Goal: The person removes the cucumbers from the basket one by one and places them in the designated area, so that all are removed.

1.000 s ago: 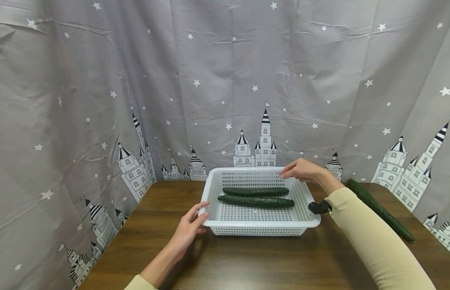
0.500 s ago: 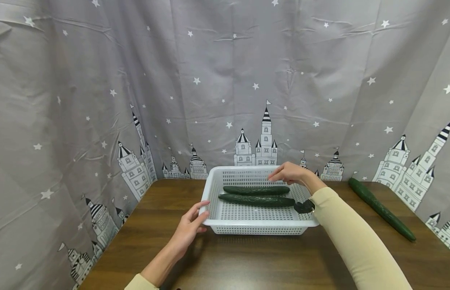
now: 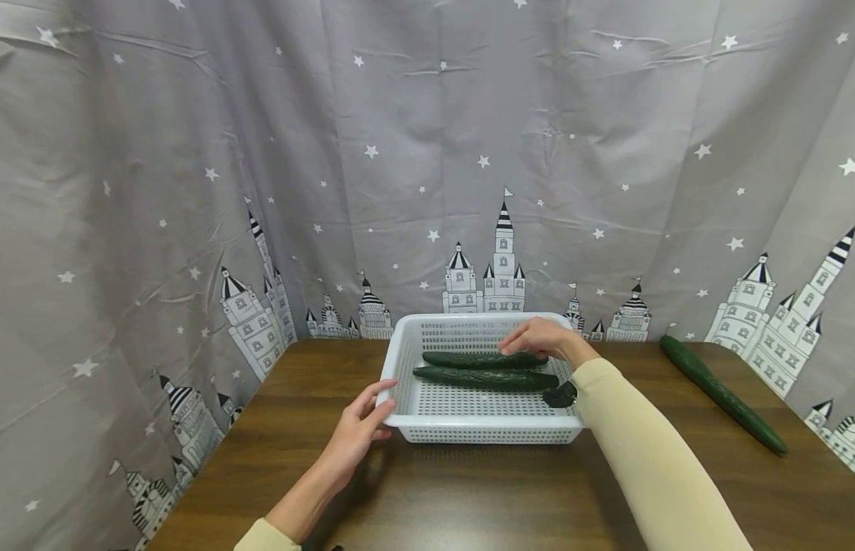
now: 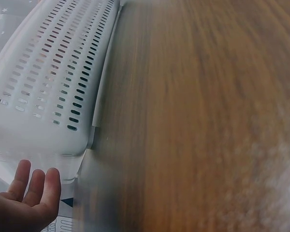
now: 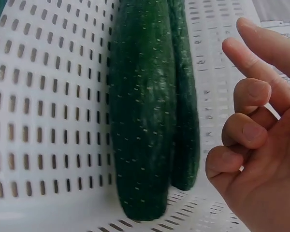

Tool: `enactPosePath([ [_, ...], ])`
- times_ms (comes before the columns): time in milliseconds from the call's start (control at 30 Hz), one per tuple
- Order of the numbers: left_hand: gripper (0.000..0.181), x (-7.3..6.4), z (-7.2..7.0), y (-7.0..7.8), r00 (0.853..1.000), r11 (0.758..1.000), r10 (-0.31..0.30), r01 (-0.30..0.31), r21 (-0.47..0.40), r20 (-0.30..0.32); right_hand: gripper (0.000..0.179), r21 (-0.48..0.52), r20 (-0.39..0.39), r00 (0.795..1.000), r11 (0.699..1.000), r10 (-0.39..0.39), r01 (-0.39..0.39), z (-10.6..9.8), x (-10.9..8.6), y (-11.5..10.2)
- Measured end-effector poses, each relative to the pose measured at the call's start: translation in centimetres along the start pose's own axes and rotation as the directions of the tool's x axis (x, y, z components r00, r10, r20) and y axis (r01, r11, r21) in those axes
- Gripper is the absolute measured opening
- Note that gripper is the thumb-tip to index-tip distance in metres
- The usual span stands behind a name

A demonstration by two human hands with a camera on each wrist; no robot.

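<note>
**Hands at the white basket**

A wooden table (image 3: 468, 490) carried a white basket (image 3: 408, 360) holding two cucumbers (image 3: 485, 377) side by side. A third cucumber (image 3: 722, 394) lay well apart, on the right. The left hand (image 3: 358, 432) rested relaxed against the basket's near-left corner. The right hand (image 3: 540, 338), fingers loosely curled and gripping nothing, hovered over the far cucumber.

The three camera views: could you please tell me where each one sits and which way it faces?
Head: worn on the head, looks forward and down at the white basket on the wooden table; both forearms and hands show.
Left wrist: low beside the basket's outer wall; left hand fingertips show.
Right wrist: over the basket, on two cucumbers; right hand, fingers curled, shows.
Shared: basket in all; cucumbers in head and right wrist.
</note>
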State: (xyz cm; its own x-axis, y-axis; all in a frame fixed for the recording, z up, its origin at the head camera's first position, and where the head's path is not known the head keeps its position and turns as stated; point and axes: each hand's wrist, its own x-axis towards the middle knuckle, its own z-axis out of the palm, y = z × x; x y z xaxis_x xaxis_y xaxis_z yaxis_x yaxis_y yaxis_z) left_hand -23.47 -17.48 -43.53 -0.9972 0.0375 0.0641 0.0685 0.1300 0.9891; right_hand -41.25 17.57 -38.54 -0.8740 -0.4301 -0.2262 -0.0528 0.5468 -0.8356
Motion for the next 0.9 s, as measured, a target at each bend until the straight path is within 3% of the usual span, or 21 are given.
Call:
enactPosePath([
  [333,0.04,0.1,0.1,-0.3,1.0,1.0,0.014,-0.014,-0.023,-0.015,0.034,-0.046,0.013,0.998,0.997,0.056,-0.055,1.2,0.5,0.9],
  [900,0.041,0.1,0.0,-0.1,1.0,1.0,0.012,-0.012,-0.017,-0.013,0.028,-0.084,-0.073,0.994,0.992,0.084,-0.09,2.2,0.7,0.8],
])
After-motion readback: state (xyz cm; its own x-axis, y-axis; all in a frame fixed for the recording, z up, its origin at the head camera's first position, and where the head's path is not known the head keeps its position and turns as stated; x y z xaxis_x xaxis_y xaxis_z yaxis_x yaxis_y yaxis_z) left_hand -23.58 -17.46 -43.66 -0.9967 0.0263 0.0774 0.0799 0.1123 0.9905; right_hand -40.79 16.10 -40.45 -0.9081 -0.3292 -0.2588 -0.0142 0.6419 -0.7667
